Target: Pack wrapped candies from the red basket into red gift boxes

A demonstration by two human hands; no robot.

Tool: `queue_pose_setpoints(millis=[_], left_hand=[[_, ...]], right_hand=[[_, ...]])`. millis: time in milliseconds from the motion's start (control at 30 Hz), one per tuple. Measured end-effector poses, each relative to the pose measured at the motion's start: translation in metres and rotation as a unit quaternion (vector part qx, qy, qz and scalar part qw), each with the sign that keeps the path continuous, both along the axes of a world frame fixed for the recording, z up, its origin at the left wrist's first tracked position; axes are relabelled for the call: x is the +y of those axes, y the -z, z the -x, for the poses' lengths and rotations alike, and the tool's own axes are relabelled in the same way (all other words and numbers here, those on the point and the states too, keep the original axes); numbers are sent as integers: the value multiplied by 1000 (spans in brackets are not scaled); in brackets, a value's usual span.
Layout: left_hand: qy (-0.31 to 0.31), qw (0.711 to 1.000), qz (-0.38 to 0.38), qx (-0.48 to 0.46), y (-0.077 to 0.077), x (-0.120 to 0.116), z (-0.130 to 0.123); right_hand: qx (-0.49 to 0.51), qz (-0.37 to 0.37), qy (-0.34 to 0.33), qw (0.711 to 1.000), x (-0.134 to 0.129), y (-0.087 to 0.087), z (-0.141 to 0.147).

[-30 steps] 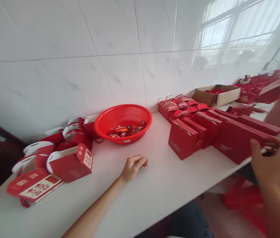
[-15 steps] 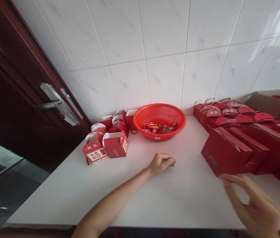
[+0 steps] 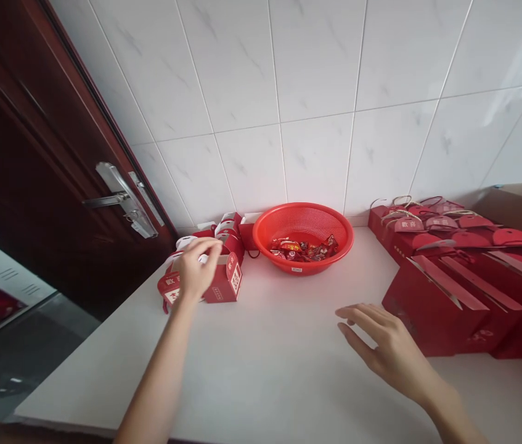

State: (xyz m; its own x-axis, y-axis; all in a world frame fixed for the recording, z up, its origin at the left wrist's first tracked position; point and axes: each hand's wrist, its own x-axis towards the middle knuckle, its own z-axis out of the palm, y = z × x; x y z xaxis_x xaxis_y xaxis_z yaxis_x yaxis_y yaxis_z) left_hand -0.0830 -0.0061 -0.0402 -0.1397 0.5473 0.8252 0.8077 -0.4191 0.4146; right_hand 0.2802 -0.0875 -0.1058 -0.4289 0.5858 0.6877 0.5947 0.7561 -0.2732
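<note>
My left hand (image 3: 198, 271) hovers over the group of small red candy boxes at the left, fingers loosely bent and thumb apart, holding nothing I can see. It partly covers a red box with an open top (image 3: 224, 280) and a red box with white lettering (image 3: 168, 290). My right hand (image 3: 383, 345) is open above the white table, thumb and fingers spread, just left of the red paper bags (image 3: 431, 308). Between the hands, further back, sits a red plastic colander (image 3: 302, 268) with wrapped candies (image 3: 291, 250) in it.
Several red boxes with cord handles (image 3: 408, 228) stand in rows at the back right, beside a cardboard box (image 3: 505, 209). A tiled wall (image 3: 316, 154) rises behind the white table (image 3: 261, 370). A dark door with a metal handle (image 3: 124, 197) stands at the left.
My left hand has moved left from the middle of the table to the small boxes. My right hand has moved left and away from me, off the bags' front corner. The view has shifted slightly.
</note>
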Motion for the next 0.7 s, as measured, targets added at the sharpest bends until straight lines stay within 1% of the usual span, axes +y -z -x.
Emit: queue_pose_setpoints(millis=[33, 100, 133, 200, 300, 367, 433, 500, 567, 700], left_hand=[[-42, 999, 27, 11, -2, 2, 14], [-106, 987, 113, 32, -1, 4, 34], [-121, 980, 151, 40, 1, 5, 41], [-116, 971, 204, 52, 3, 7, 45], [-83, 956, 272, 77, 2, 6, 34], [-62, 939, 327, 90, -3, 4, 22], [-33, 928, 357, 96, -9, 2, 8], [17, 926, 365, 98, -13, -1, -7], [79, 924, 363, 87, -13, -2, -23], [217, 908, 358, 25, -1, -4, -62]], right_hand=[[-3, 5, -4, 1000, 2, 2, 2], [-4, 19, -13, 1000, 5, 3, 6], [-4, 28, -19, 999, 6, 4, 8], [-4, 45, -29, 999, 7, 5, 12], [-8, 65, -34, 997, 8, 7, 15], [-11, 77, -35, 996, 9, 9, 16], [-13, 86, -37, 996, 10, 11, 17], [-12, 94, -40, 995, 10, 13, 18], [-4, 103, -43, 994, 11, 15, 19], [44, 124, -50, 990, 10, 13, 22]])
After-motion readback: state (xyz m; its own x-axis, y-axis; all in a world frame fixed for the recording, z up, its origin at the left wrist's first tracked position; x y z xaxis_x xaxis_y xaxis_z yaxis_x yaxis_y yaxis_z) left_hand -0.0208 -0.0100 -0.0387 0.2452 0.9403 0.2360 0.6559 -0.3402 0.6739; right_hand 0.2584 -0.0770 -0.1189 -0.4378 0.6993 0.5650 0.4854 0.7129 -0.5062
